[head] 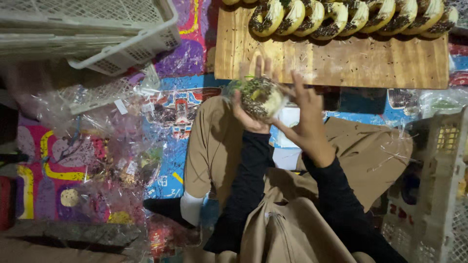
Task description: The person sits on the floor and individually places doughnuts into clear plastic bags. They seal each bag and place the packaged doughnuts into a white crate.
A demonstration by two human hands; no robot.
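Closest to me I see my own lap: tan trousers (214, 141) over crossed legs and black sleeves (248, 185) running up toward the middle of the view. Just beyond my knees both hands meet around a single sprinkle-topped doughnut (258, 96) inside a clear plastic wrapper (233, 88). My left hand (251, 109) cups it from below and behind, its grip closed around the wrapped doughnut with fingertips showing above it. My right hand (306, 117) sits at the doughnut's right edge, fingers spread and raised, thumb and forefinger pinched on the wrapper there, so that grip is closed on the plastic rather than the pastry. The doughnut is held up in the air above my legs, not resting on anything. To my left a heap of crumpled clear wrappers (102, 146) lies on the colourful patterned floor mat (183, 58). At the right edge stands a pale slatted crate (438, 195). Farther out, a wooden board (336, 61) lies on the mat, scattered with loose sprinkles, and along its far edge runs a row of doughnuts (351, 17) leaning one against the next. In the far left corner sit stacked white plastic crates (122, 34).
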